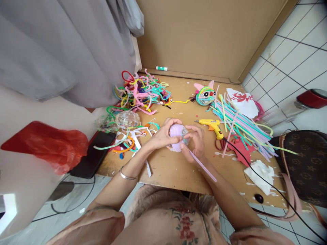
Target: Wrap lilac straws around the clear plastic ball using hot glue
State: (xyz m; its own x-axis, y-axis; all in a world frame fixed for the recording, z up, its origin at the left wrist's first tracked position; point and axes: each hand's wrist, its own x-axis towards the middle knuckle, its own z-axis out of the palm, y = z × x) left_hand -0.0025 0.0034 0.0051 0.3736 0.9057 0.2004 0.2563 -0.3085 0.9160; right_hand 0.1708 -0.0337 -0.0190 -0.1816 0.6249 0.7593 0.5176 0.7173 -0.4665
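Note:
A round ball [175, 132] is partly wrapped in close rows of lilac pipe cleaner, with a clear, bumpy surface showing at its right and underside. My left hand [165, 133] is wrapped around it from the left, thumb across the front. On the right side, my right hand [195, 142] has its fingers bent against the ball and the lilac pipe cleaner [203, 166], whose loose end sticks out toward my right forearm. Right of my hands lies a yellow glue gun [209, 124], its nozzle pointing left.
Tangled coloured pipe cleaners [143, 90] and a clear bumpy ball [127, 119] lie left. A finished-looking animal head [205, 96] sits at the back, near straight pipe cleaners [242, 124]. A black cord [270, 185] crosses the right side beside a brown bag [304, 166].

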